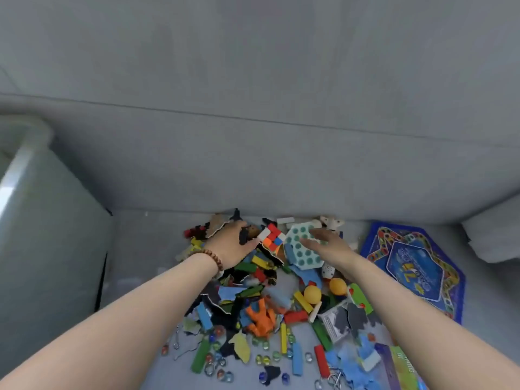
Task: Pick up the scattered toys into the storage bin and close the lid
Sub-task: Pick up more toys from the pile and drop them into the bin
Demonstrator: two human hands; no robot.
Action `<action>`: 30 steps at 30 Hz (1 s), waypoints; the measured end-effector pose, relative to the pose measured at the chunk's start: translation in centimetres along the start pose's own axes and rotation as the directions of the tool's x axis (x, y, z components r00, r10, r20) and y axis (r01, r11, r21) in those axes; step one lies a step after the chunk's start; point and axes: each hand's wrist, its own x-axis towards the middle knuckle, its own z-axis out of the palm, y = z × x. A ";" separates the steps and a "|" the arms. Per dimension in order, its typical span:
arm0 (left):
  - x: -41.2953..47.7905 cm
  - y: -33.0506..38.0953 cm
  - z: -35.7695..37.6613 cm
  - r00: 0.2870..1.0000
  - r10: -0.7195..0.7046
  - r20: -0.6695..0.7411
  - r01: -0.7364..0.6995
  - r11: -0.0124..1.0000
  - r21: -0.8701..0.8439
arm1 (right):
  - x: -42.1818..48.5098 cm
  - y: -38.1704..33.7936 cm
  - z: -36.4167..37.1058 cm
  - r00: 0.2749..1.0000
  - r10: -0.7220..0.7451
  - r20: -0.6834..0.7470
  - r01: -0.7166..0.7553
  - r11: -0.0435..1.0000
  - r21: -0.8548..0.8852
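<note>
Barely begun: heap of colourful plastic toys (259,316) lower centre ungathered; left hand (228,246) fingers curled round black piece (243,236); right hand (329,243) flat, empty, over white teal-dotted hexagonal board (302,258).

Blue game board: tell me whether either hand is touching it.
No: the blue game board lies right of the toy pile, while the left hand and right hand reach over the pile itself.

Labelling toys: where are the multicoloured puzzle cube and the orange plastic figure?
Multicoloured puzzle cube (271,238), head view, top face.
Orange plastic figure (260,318), head view, torso.
</note>
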 end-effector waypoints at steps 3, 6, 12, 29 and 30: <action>4.6 0.8 3.1 1.000 -0.014 0.028 0.012 0.999 0.038 | 2.7 2.9 -1.6 0.997 0.022 -0.074 -0.017 0.997 0.074; 8.0 1.6 5.8 0.999 -0.030 0.015 0.029 0.998 0.048 | 4.3 5.6 -3.4 0.990 0.027 -0.139 -0.021 0.999 0.046; 10.8 2.1 8.1 0.997 -0.052 -0.063 0.066 0.970 0.234 | 6.9 8.1 -2.5 0.975 0.048 -0.216 -0.044 0.999 0.021; 6.2 4.4 1.4 0.985 -0.116 -0.125 0.055 0.910 -0.410 | 3.8 2.8 -3.3 0.924 0.074 -0.374 0.057 0.943 0.328; 5.2 4.9 0.1 0.983 -0.124 -0.135 0.055 0.902 -0.428 | 2.7 1.8 -4.4 0.922 0.059 -0.383 0.077 0.941 0.329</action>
